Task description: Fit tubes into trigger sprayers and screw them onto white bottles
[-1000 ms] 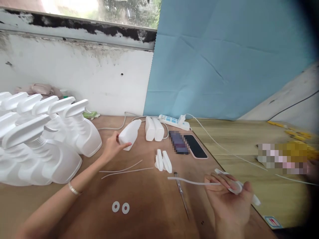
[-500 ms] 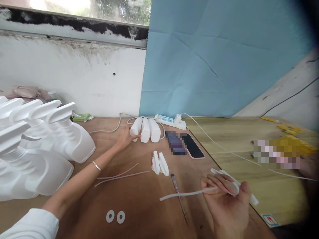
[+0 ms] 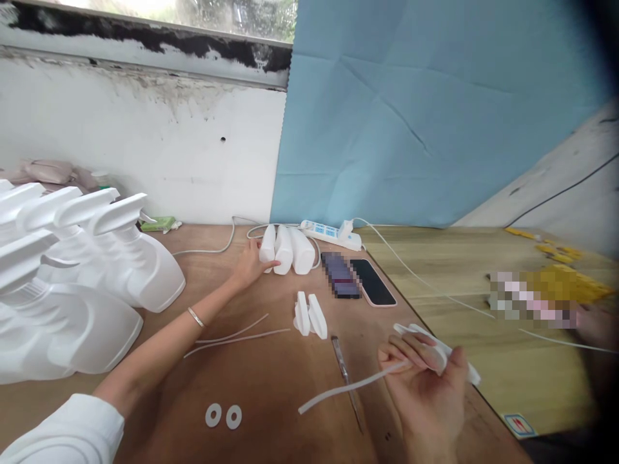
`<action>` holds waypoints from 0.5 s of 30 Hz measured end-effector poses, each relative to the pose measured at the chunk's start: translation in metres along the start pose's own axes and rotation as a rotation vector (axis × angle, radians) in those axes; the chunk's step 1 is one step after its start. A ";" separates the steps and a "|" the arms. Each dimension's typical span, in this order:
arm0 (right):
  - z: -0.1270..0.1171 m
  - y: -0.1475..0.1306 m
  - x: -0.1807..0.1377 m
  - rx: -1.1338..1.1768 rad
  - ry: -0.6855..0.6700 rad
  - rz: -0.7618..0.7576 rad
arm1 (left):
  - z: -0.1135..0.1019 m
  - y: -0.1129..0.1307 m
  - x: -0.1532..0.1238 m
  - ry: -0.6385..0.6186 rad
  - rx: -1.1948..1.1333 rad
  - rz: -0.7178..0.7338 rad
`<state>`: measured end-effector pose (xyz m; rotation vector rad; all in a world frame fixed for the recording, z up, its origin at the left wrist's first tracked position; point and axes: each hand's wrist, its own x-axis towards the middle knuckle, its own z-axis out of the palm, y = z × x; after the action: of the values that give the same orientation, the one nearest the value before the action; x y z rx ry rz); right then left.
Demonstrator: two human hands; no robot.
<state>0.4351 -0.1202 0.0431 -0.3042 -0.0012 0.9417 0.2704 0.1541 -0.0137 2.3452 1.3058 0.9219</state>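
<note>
My left hand is closed on the leftmost of three white plastic bottles, its thumb across the near end. That bottle touches the middle bottle; the third bottle is on the right. In my right hand, with fingers curled round it, is a white trigger sprayer head. A thin clear tube sticks out leftward from that hand. Between the hands, two white sprayer parts lie side by side. The fingers of my right hand partly hide the sprayer head.
White spray bottles crowd the left. Loose tubes, two white washers and a slim pointed tool lie on the brown table. Two phones and a power strip are behind. A co-worker's hand shows far right.
My left hand has shifted slightly right, pressing the leftmost bottle closer to the others, and the bottles have turned a little. My right hand has moved left with the sprayer head; its tube now slopes downward.
</note>
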 end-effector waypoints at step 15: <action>-0.005 0.124 -0.048 -0.707 -0.117 0.044 | -0.136 0.069 -0.117 -0.624 -0.263 0.472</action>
<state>0.3086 -0.0917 0.0127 -0.9027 -0.4433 0.9784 0.1801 0.0122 0.0798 2.4615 0.3771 0.3680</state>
